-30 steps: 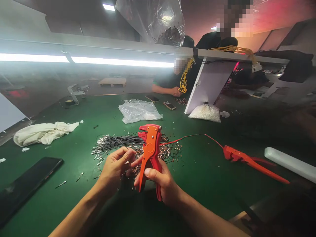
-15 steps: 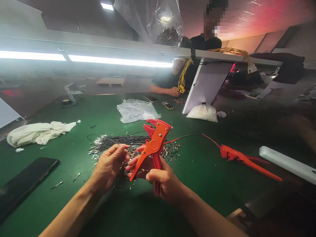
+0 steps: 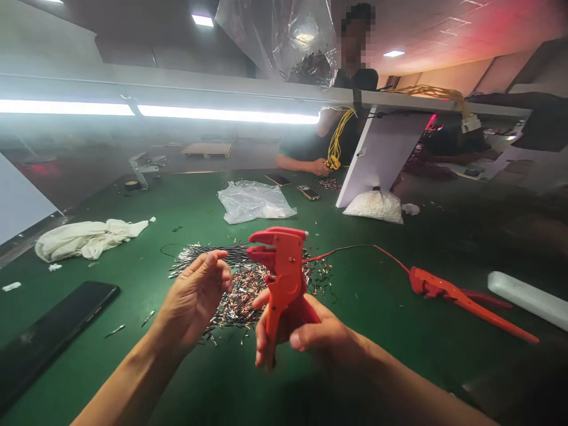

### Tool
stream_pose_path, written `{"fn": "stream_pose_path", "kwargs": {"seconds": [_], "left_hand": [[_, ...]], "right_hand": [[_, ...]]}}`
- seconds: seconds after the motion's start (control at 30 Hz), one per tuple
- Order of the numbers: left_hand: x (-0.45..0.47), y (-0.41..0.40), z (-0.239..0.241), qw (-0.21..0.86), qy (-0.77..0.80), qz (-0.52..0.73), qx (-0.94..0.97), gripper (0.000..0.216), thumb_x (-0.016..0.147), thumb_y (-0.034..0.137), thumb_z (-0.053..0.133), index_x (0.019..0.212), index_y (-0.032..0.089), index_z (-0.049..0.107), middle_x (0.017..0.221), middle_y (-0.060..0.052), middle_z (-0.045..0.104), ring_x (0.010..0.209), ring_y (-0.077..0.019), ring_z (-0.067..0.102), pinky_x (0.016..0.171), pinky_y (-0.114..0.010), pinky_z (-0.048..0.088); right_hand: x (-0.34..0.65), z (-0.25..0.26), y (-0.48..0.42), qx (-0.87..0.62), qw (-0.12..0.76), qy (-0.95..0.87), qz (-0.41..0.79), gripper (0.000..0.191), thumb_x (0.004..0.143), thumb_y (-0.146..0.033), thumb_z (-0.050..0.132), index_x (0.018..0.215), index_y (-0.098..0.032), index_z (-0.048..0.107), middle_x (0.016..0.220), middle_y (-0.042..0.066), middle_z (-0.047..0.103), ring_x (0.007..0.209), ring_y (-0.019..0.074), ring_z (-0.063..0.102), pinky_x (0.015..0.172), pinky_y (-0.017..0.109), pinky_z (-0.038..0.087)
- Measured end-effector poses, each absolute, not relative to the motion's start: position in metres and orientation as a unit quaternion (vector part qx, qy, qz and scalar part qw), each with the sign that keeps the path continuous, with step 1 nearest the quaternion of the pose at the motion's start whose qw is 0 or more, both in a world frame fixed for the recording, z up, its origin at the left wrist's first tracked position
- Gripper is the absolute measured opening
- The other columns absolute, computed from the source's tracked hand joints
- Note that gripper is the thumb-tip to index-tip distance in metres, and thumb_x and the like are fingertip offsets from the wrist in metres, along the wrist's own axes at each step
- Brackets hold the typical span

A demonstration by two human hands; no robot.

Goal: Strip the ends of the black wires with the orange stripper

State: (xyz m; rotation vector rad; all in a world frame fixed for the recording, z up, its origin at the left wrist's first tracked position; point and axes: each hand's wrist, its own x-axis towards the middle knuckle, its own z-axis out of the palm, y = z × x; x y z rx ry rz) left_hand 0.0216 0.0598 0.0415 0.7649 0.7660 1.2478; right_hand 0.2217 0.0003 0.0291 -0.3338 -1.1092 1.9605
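Note:
My right hand is wrapped around the handles of an orange-red wire stripper, which stands upright with its jaws parted and pointing left. My left hand is left of the jaws with thumb and fingers drawn together. Whatever they pinch, if anything, I cannot make out. Behind that hand lies a bundle of black wires with shiny terminals at the left end. Under both hands spreads a heap of small copper-coloured and silvery terminal pieces.
A second orange stripper lies at right. A black phone and off-white cloth lie left. Behind are a clear plastic bag, a bag of white pieces and a slanted panel. Across, a co-worker's hand holds yellow wires.
The stripper has turned more upright, its jaws now pointing left, and my right hand has shifted slightly right. My left hand stays near the wires. The whole view has shifted a little.

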Motion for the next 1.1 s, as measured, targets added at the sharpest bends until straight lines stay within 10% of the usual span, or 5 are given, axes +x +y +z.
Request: {"fn": "stream_pose_path", "kwargs": {"seconds": [0.7,1.1], "left_hand": [[0.030,0.052,0.044,0.660,0.334,0.568,0.361,0.032,0.067,0.046,0.082,0.087,0.023,0.072,0.054,0.003,0.054,0.059,-0.0091,0.049,0.063,-0.018,0.042],[0.039,0.026,0.044,0.264,0.438,0.637,0.577,0.008,0.081,0.027,0.071,0.087,0.027,0.076,0.075,0.000,0.068,0.071,-0.0162,0.055,0.072,-0.032,0.040]], "right_hand": [[0.220,0.000,-0.019,-0.178,0.440,-0.413,0.777,0.051,0.067,-0.013,0.059,0.118,-0.014,0.057,0.095,0.009,0.071,0.086,0.0245,0.067,0.081,0.042,0.045],[0.211,-0.004,-0.021,-0.189,0.470,-0.405,0.761,0.042,0.072,-0.020,0.059,0.114,-0.016,0.054,0.092,0.008,0.067,0.082,0.0251,0.064,0.075,0.041,0.045]]}}
